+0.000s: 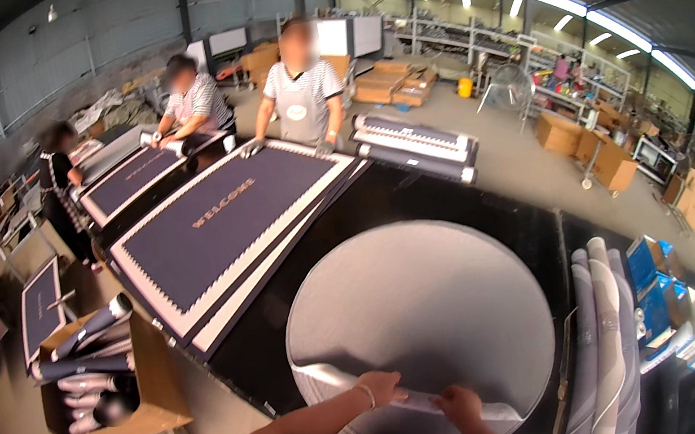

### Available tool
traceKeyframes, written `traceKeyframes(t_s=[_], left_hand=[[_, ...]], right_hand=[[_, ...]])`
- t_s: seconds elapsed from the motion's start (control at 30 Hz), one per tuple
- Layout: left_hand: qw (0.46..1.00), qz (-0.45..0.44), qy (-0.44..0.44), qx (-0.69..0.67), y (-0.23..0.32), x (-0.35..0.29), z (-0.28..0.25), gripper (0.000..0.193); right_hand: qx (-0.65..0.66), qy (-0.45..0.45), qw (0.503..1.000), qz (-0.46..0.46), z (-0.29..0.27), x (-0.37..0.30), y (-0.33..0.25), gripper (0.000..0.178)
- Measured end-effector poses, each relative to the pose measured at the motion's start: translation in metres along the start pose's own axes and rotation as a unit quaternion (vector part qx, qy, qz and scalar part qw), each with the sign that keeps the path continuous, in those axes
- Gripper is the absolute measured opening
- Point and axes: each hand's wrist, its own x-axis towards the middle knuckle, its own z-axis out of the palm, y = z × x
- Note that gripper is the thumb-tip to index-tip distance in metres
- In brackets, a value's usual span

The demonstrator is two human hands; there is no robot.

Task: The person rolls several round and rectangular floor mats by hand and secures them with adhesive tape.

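A large round grey mat [424,296] lies on the black table before me. Along its near side runs a pale, whitish curled strip [329,376], which looks like the mat's turned-up edge or a sheet rolled over it. My left hand [381,388] has its fingers closed on this strip, near its middle. Just to the right, my right hand [459,403] is closed on the same strip, its thumb and fingers pinched together. The strip's right end [498,412] stays on the mat, beyond the right hand. My forearms partly cover the mat's near edge.
Dark rectangular mats with pale borders [228,209] lie stacked at left; a co-worker [302,101] touches their far edge. Rolled mats stand in a carton [159,374]. Long grey rolls [604,313] and blue boxes [648,278] are at right. More rolls [414,147] lie beyond the table.
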Motion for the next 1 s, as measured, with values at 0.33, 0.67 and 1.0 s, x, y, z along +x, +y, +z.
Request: traceKeyframes(t_s=[0.33, 0.67, 1.0], left_hand=[[0.916, 0.271, 0.227, 0.187, 0.021, -0.016, 0.017, 0.020], [0.948, 0.218, 0.203, 0.113, -0.005, -0.005, 0.006, 0.031], [0.937, 0.229, 0.224, 0.140, 0.004, 0.019, -0.011, 0.038]], right_hand=[[-0.034, 0.065, 0.994, -0.077, -0.007, 0.013, 0.024, 0.048], [-0.003, 0.263, 0.929, -0.259, 0.017, -0.026, -0.002, 0.031], [-0.054, 0.063, 0.981, -0.173, -0.011, 0.029, 0.004, 0.036]])
